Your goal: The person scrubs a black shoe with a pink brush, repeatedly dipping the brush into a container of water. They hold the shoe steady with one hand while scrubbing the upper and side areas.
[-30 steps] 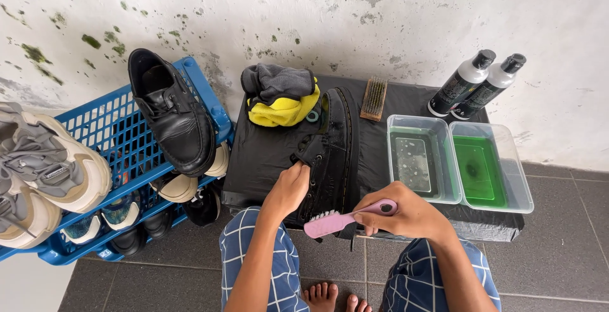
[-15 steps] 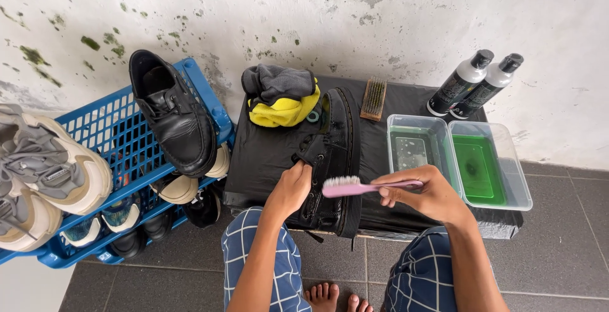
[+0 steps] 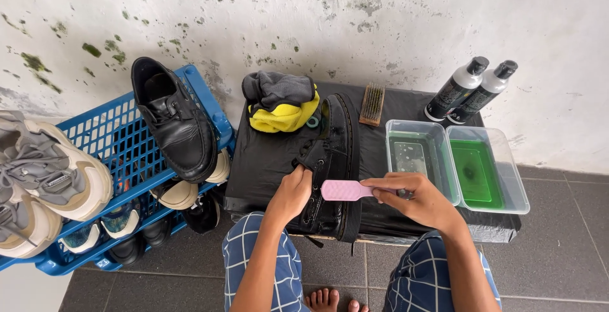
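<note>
Centre of the frame: a black leather lace-up shoe (image 3: pixel 333 166) lies on its side on the black-covered worktop (image 3: pixel 260 160), its thick ridged sole facing right and its toe pointing to the upper part of the picture. The leather looks matte and dark, with the laces hanging loose off the near edge. The left hand (image 3: pixel 290 193) is closed on the shoe's upper near the lacing, pinning it down. The right hand (image 3: pixel 415 199) is wrapped around the handle of a pink brush (image 3: pixel 346 190), whose head sits right over the sole edge.

Just right of the shoe are two clear tubs (image 3: pixel 457 165) of green liquid, side by side. Behind them stand two grey bottles (image 3: pixel 471 90) with black caps. At the upper middle lie a yellow and grey cloth bundle (image 3: pixel 282 104) and a small wooden brush (image 3: pixel 372 104). On the left, a blue crate (image 3: pixel 120 141) carries another black shoe (image 3: pixel 174 118) and grey sneakers (image 3: pixel 44 179).
</note>
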